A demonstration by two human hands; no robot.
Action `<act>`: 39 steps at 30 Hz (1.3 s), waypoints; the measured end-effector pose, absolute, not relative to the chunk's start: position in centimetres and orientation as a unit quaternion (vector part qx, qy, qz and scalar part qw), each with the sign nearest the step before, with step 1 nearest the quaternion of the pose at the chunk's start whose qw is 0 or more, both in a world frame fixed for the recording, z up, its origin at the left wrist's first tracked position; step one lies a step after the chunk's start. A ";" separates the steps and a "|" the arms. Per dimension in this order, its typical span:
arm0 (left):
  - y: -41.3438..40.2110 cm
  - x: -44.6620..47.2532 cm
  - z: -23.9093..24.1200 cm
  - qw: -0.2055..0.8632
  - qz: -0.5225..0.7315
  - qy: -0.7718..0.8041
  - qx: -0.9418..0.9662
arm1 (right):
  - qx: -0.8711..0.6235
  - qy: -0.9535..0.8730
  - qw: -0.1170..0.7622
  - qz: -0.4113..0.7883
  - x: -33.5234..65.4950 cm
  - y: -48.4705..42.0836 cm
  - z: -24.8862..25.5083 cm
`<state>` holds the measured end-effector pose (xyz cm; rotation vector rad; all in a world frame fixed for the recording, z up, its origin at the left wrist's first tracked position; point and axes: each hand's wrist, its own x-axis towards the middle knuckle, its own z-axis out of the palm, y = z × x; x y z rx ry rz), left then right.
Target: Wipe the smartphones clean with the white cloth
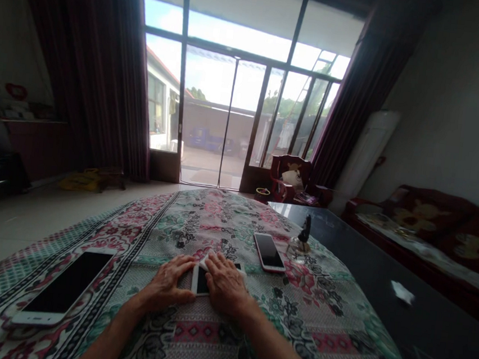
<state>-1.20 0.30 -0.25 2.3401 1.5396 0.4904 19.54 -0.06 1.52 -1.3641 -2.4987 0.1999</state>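
A white smartphone (pixel 201 285) with a dark screen lies crosswise on the flowered tablecloth (pixel 193 310). My left hand (pixel 169 281) grips its left end, the thumb at the near edge and the fingers at the far edge. Over the middle and right of the phone lies my right hand (pixel 227 285), pressing a white tissue (pixel 203 262) against the screen; much of the tissue and phone is hidden under it. Beyond, to the right, rests a second phone (pixel 270 252), screen up. A larger white phone (pixel 63 287) lies at the left, also screen up.
A clear bottle (pixel 299 247) with a black spray top stands right of the second phone. Farther right, a crumpled white tissue (pixel 402 292) lies on the dark tabletop (pixel 370 271). A wooden chair (pixel 290 176) and a sofa (pixel 422 214) stand beyond, with glass doors ahead.
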 end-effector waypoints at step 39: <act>-0.6 -0.2 1.2 0.140 0.143 0.555 0.807 | -0.512 -0.841 0.150 0.086 26.1 -0.8 0.8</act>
